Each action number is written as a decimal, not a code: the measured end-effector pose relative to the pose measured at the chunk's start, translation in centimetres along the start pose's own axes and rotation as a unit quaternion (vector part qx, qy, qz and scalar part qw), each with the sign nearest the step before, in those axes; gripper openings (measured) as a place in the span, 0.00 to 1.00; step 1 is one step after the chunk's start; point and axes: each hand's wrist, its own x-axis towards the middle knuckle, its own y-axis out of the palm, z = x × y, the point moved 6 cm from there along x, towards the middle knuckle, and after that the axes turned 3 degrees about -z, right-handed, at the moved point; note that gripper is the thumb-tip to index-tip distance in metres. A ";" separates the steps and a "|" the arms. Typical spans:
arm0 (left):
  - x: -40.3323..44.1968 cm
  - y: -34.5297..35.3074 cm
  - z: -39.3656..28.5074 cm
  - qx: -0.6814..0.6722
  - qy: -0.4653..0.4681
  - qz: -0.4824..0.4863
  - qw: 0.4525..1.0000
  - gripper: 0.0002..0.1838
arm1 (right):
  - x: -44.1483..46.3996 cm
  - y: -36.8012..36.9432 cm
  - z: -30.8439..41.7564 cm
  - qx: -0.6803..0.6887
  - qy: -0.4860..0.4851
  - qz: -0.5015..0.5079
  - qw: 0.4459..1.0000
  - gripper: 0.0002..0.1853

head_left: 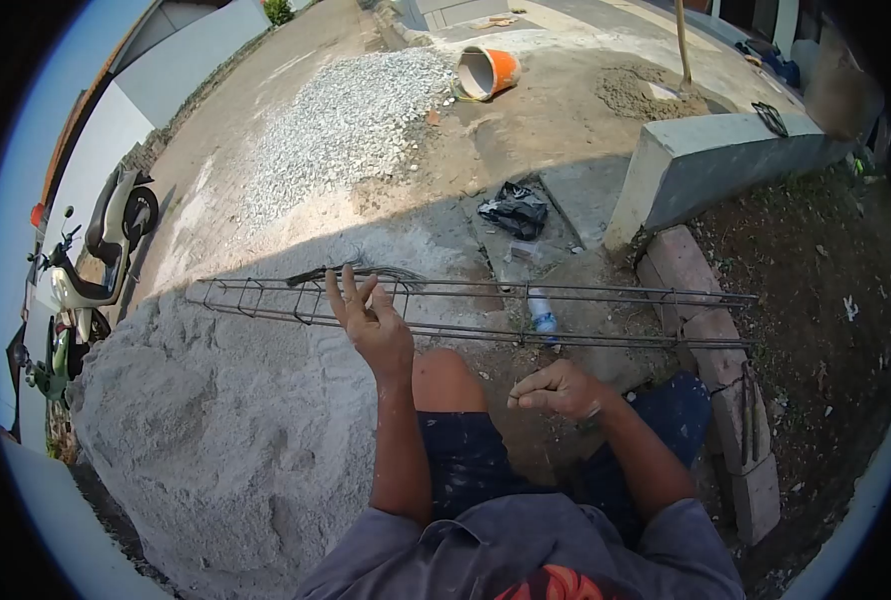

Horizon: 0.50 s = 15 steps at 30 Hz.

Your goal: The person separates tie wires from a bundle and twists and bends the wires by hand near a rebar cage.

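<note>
A long rebar cage (466, 328) lies crosswise in front of my knees, its right end over a row of concrete blocks. My left hand (371, 325) is raised at the cage's left half, fingers spread, with nothing visible in it. Just behind those fingers a bundle of thin dark wires (396, 272) rests on the top bars. My right hand (558, 390) is closed in a pinch on the near side of the cage, above my lap; what it pinches, if anything, is too small to make out. Beyond it a plastic bottle (543, 314) lies beneath the bars.
A sand heap (216, 430) rises at the left, with gravel (346, 130) behind. Concrete blocks (714, 350) and a low wall (746, 165) stand at the right. Farther off are a black plastic bag (515, 211), an orange bucket (504, 70) on its side and parked scooters (106, 245).
</note>
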 end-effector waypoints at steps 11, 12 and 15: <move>1.6 -2.5 1.2 0.193 0.025 0.112 0.974 0.18 | -1.7 -3.5 0.5 0.090 -0.008 -0.165 0.982 0.12; 2.2 -3.5 0.6 0.237 0.087 0.079 0.964 0.17 | -2.3 -4.5 1.0 0.104 -0.021 -0.192 0.976 0.12; 3.6 -5.4 -0.4 0.284 -0.023 0.091 0.954 0.17 | -3.5 -6.3 1.7 0.134 -0.054 -0.243 0.959 0.12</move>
